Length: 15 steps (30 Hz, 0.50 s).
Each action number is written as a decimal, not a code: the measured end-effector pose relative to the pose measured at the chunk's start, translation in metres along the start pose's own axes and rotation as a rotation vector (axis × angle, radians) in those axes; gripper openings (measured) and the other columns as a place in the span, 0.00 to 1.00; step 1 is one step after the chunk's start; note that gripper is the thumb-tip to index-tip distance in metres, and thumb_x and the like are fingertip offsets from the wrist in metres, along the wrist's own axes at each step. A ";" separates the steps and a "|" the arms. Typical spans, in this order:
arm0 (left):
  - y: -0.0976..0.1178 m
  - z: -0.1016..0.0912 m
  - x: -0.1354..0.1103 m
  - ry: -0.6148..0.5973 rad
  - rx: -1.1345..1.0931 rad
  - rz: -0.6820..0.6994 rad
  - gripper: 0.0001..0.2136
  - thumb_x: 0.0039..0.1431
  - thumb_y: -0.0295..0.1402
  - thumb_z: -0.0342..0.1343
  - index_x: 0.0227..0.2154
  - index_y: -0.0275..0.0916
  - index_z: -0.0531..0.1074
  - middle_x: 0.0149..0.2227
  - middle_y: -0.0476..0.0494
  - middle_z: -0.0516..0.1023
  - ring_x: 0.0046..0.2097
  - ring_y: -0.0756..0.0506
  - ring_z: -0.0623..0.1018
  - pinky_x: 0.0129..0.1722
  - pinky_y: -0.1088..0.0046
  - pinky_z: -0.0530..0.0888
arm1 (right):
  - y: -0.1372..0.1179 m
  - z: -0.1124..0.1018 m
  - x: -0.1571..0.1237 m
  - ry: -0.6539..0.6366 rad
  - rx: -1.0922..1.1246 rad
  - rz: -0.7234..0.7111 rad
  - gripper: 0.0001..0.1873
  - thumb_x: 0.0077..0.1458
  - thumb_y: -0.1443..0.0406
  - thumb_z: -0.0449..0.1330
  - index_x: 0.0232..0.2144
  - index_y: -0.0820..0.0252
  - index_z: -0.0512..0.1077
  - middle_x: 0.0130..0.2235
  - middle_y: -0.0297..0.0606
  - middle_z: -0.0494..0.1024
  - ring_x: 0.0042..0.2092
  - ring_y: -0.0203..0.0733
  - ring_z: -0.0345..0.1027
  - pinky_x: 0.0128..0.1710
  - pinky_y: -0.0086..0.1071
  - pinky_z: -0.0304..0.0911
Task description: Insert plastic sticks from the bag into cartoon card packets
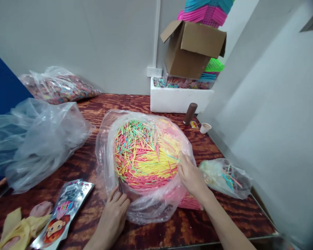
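A large clear plastic bag (151, 211) lies open in the middle of the table, its edge folded outward. Thin candy sticks (151, 161) in pink, yellow, green and blue fill it. At the bag's near left edge, my left hand (116, 206) has its fingers curled on the plastic. Over on the right side, my right hand (191, 175) pinches the bag's rim beside the yellow sticks; its fingertips are partly hidden by the film. To the left of my left hand lie silver printed pouches (64, 211).
Crumpled clear plastic (47, 135) and a full bag of wrapped sweets (58, 85) lie left. Yellow gloves (22, 225) rest near left. Behind stand a white foam box (179, 100), a carton (190, 52), a brown cylinder (190, 114) and a cup (205, 128). A small bag (226, 177) sits right.
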<state>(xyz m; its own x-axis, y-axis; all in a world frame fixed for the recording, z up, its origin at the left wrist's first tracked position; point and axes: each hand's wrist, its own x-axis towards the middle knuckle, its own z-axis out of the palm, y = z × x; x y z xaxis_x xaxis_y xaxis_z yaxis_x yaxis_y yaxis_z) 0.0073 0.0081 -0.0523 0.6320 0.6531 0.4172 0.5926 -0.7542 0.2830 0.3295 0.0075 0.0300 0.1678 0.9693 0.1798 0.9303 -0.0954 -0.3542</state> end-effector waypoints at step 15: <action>-0.008 0.004 -0.028 -0.026 0.047 0.133 0.14 0.46 0.17 0.49 0.31 0.44 0.67 0.30 0.50 0.75 0.34 0.45 0.74 0.50 0.66 0.70 | 0.063 0.036 0.080 0.302 0.135 0.231 0.09 0.57 0.65 0.49 0.30 0.58 0.68 0.32 0.38 0.72 0.35 0.43 0.67 0.35 0.32 0.57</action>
<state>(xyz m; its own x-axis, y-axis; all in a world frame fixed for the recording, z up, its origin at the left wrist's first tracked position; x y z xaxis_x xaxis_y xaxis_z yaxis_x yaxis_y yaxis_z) -0.0133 -0.0042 -0.0696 0.7192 0.5492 0.4255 0.5248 -0.8308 0.1852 0.3897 0.0870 -0.0108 0.4743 0.8136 0.3363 0.8092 -0.2523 -0.5306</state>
